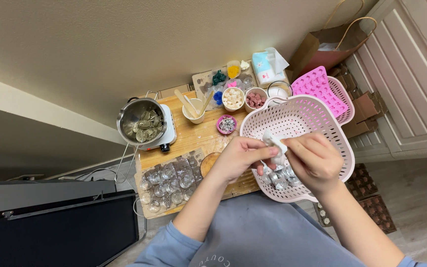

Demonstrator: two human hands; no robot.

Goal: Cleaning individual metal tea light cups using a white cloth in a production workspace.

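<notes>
Both hands, left hand (238, 157) and right hand (312, 159), pinch a small white piece (274, 143) over the pink basket (292, 116), at 3 o'clock of the wooden counter (193, 136). Likely risk: loose fingertip grip drops the piece among foil sweets (278, 179) below; an elbow could nudge the pot (142, 121) at 10 o'clock.

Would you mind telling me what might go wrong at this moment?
The pink basket juts past the wooden board toward the lap and may tip. The small white piece pinched between left hand and right hand could slip. The metal pot sits on a small burner; its long handle overhangs.
</notes>
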